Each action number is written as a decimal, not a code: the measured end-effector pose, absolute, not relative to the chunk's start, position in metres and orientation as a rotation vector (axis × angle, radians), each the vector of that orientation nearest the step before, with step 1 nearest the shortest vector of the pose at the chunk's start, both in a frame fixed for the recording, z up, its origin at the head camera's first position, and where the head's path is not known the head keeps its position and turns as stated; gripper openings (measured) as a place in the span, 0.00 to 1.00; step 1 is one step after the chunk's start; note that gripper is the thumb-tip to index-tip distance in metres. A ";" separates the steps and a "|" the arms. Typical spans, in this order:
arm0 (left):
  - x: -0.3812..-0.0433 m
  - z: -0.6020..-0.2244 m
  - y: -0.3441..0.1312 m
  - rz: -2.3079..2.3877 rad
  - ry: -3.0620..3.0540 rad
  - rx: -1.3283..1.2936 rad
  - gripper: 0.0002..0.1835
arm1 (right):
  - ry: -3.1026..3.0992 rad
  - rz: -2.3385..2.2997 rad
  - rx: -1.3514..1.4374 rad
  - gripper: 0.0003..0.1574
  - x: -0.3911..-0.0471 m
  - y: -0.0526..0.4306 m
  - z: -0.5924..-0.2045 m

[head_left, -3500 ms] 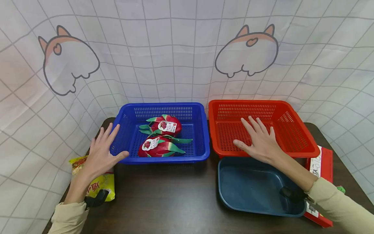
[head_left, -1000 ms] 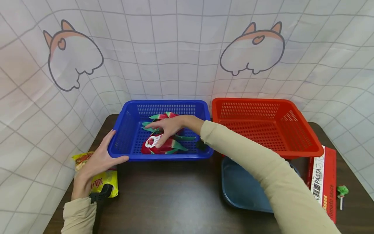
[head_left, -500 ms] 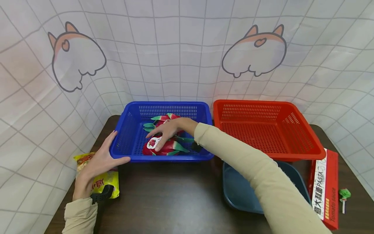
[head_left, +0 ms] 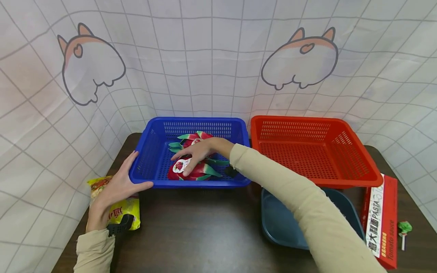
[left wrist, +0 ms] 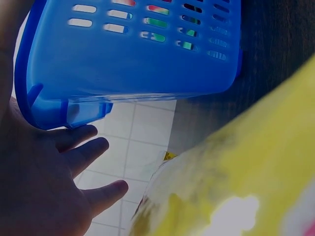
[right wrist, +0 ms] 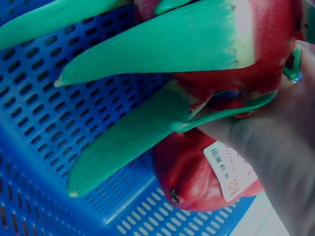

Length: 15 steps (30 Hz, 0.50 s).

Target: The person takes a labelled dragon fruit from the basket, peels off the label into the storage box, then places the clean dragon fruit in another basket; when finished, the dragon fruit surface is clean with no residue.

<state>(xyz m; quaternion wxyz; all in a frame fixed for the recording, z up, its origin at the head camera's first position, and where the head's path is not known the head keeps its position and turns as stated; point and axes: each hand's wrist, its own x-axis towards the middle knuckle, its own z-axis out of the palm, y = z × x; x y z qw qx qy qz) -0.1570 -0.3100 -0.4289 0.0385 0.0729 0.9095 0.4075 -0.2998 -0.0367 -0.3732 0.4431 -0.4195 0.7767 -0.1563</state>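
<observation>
My right hand [head_left: 201, 149] reaches into the blue plastic basket [head_left: 191, 184]. It grips the front red dragon fruit [head_left: 202, 170], whose green leaves point right; in the right wrist view, fingers pass between it and the rear dragon fruit [right wrist: 189, 164]. That rear one, bearing a white label, lies partly behind my hand in the head view. My left hand [head_left: 119, 185] touches the basket's left front corner, thumb along the near rim. The left wrist view shows its fingers [left wrist: 86, 155] straight outside the blue wall. Beneath that forearm lies a yellow snack bag [head_left: 124, 212].
A red basket [head_left: 297, 182] stands right of the blue one. In front of it is a dark blue tub [head_left: 280, 223], partly covered by my right sleeve. Farther right lie a red pasta box [head_left: 384, 223] and a green lollipop [head_left: 404, 227]. A curtain hangs behind.
My right hand has moved from above the red basket into the blue one, onto the front dragon fruit. My left hand has come to the basket's corner. Little differs over the last half second.
</observation>
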 end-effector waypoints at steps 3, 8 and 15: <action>-0.156 -0.429 -0.309 1.241 2.793 0.215 0.60 | 1.913 -0.404 -1.034 0.54 -0.300 -0.037 -0.374; -0.157 -0.429 -0.309 1.226 2.802 0.202 0.60 | 1.918 -0.411 -1.068 0.53 -0.300 -0.037 -0.377; -0.157 -0.428 -0.309 1.232 2.797 0.212 0.60 | 1.937 -0.419 -1.092 0.51 -0.302 -0.037 -0.380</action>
